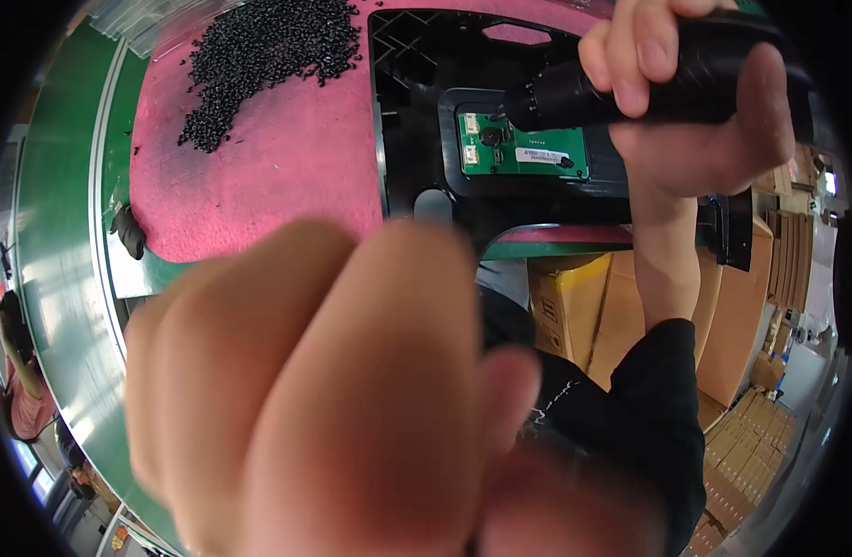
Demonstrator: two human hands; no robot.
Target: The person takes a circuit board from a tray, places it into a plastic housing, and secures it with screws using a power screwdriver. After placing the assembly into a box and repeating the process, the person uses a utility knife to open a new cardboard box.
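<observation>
My right hand (695,153) is wrapped round a black powered screwdriver (574,97), its fingers over the top and the thumb on the near side. The tip points left and meets or hovers over a small green circuit board (537,141); exact contact cannot be made out. That board, with white connectors and a white label, sits in a recess of a black plastic housing (412,130). Large and blurred in the foreground, my left hand (352,390) has its fingers curled closed. Whatever may be inside it is hidden.
Many small black screws (268,56) lie heaped on a pink mat (259,186) over a green table (64,269). Clear plastic trays (152,23) stand behind them, a dark crumpled piece (129,230) at the mat's left. Cardboard boxes (574,302) fill the right; another person (29,399) is far left.
</observation>
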